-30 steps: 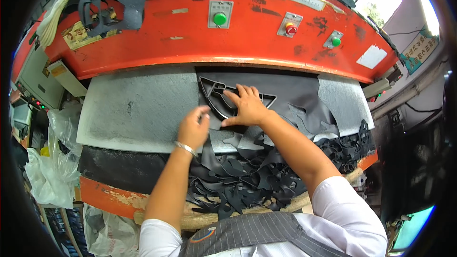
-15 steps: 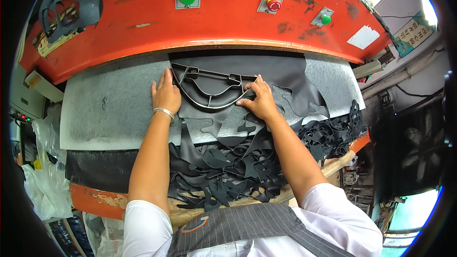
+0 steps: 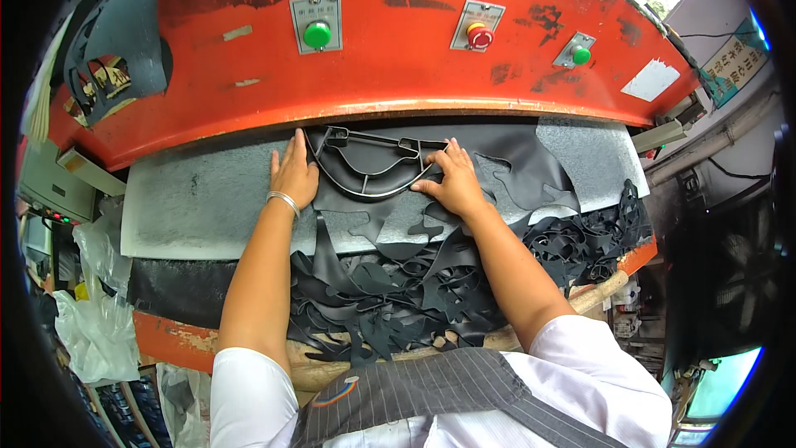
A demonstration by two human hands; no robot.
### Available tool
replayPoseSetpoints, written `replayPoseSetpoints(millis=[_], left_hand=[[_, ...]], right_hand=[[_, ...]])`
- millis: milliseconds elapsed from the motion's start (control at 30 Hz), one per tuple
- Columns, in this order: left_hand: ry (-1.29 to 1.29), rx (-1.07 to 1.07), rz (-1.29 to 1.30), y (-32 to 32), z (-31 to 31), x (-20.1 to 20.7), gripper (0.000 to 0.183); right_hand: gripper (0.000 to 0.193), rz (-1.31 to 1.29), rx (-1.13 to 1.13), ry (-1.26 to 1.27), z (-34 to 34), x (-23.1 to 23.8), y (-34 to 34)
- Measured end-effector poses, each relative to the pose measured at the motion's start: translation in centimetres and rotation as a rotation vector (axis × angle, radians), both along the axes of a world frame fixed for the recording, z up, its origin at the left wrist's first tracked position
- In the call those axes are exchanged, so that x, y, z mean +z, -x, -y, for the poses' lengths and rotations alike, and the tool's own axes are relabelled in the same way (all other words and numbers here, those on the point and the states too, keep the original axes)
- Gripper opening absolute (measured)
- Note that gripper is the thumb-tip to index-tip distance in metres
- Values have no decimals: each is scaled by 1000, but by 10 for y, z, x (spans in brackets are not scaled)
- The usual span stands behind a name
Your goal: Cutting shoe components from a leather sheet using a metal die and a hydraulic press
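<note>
A curved metal cutting die (image 3: 365,191), a crescent-like frame with inner ribs, lies on a sheet of black leather-like material (image 3: 531,162). My left hand (image 3: 292,176) rests flat beside the die's left end, fingers stretched out and pointing away from me. At the opposite end, my right hand (image 3: 454,176) grips the die's edge between thumb and fingers. The sheet has cut-outs along its near side and lies on a worn grey-white cutting board (image 3: 207,199). Its far edge is hidden under the red press beam (image 3: 373,75).
Tangled black offcuts (image 3: 398,290) spill over the board's near edge. The beam carries a green button (image 3: 317,34), a red knob (image 3: 479,36) and a smaller green button (image 3: 580,56). Clear plastic bags (image 3: 98,332) hang at left; a dark fan (image 3: 738,265) stands at right.
The view has tipped, so the beam and board sit lower in the picture. Both hands stay at the die's two ends, and the die appears slightly closer to the beam.
</note>
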State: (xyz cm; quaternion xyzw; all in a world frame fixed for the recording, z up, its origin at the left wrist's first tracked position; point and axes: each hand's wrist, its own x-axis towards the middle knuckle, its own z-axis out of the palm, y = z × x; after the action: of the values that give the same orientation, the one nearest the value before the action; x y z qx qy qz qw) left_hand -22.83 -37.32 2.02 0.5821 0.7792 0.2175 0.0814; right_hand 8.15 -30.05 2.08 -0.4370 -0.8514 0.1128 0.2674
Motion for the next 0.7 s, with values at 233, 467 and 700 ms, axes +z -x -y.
replayPoseSetpoints(millis=[233,467,700], left_hand=[[-266,90,396,-45,62,66,31],[-1070,-189,-98,-117,80,189,14],[-693,-256,-56,-118,145,190,26]], right_hand=[[51,-1225,-240,18,-33,102,-100],[67,-1031,-659,-491,-58,185,-139],[71,-989,-380,-304,28,145,-166]])
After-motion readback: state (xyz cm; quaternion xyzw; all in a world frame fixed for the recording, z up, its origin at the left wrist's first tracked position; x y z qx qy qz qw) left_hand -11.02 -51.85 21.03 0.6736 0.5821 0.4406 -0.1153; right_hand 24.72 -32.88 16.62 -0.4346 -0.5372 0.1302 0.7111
